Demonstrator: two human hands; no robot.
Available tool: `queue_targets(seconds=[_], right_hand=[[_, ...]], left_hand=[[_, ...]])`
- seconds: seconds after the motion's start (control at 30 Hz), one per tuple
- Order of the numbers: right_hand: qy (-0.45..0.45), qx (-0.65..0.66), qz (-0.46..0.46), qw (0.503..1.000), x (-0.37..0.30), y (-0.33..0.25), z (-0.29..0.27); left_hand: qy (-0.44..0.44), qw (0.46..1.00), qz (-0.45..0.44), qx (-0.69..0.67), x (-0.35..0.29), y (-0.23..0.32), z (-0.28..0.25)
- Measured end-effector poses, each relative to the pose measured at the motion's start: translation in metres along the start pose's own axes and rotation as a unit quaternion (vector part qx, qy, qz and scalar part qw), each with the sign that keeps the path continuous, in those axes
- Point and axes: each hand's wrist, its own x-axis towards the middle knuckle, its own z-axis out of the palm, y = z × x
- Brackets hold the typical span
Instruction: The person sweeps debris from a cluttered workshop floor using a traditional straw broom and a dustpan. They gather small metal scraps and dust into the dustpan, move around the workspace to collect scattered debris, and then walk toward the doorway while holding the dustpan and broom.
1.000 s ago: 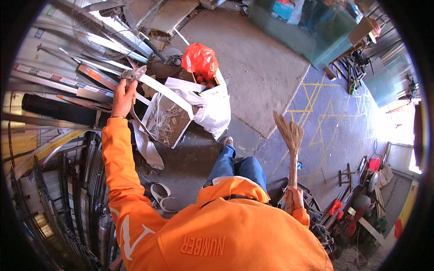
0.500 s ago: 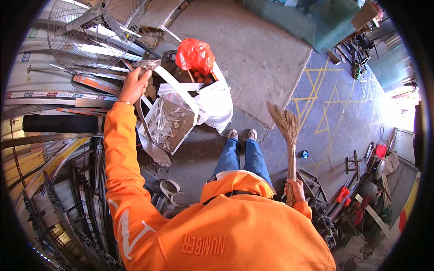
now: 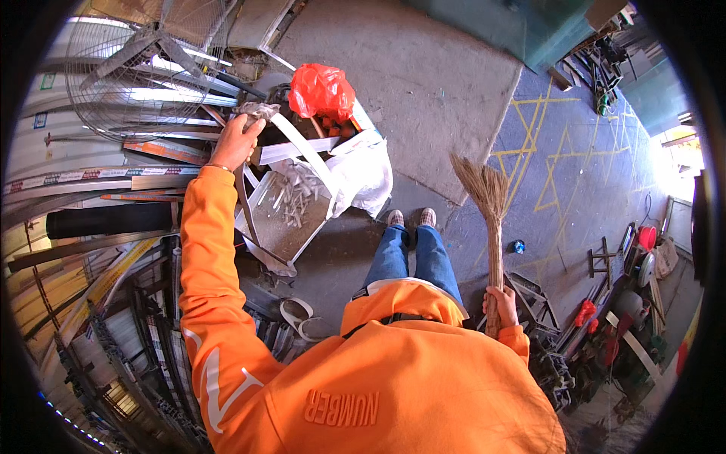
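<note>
two hands are occupied: my left hand (image 3: 236, 144) is curled round the wrapped top of a handle of pale, flat strips (image 3: 303, 153), and my right hand (image 3: 502, 304) is closed round the stem of a straw-coloured, fan-headed broom (image 3: 494, 234), its stiff, frayed bristles pointing away from me. the boxy, pale dustpan with straight raised sides (image 3: 283, 240) is ahead and to my left; i can't tell whether it hangs or rests on the floor. gathering looks well along, i'd judge: a loose heap of thin, whitish, splintery scraps (image 3: 296, 195) lies in it, toward the far end. those scraps are not yet out of the pan. just beside it slumps a white, creased, soft-sided sack (image 3: 367, 174), with a glossy, wrinkled red plastic bag (image 3: 321, 89) at its top. near the broom, a small, crumpled-looking blue object (image 3: 516, 247) is left on the floor.
</note>
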Motion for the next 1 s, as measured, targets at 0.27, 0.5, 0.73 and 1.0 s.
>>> queue_targets(seconds=[0.27,0.5,0.73,1.0], right_hand=[[-0.013,-0.003,0.002,1.0,0.002,0.003,0.003],[-0.025,-0.004,-0.002,1.0,0.001,0.008,0.01],[-0.005,-0.003,0.003,1.0,0.008,0.019,0.006],[-0.01,0.074,0.026,0.997,-0.006,0.004,0.016]], left_hand=[[0.005,1.0,-0.005,-0.001,-0.001,0.007,-0.005],[0.018,0.999,0.037,-0.001,-0.003,0.001,-0.02],[0.048,0.997,0.041,-0.036,-0.038,-0.046,-0.038],[0.063,0.995,0.039,-0.068,-0.083,-0.056,-0.042]])
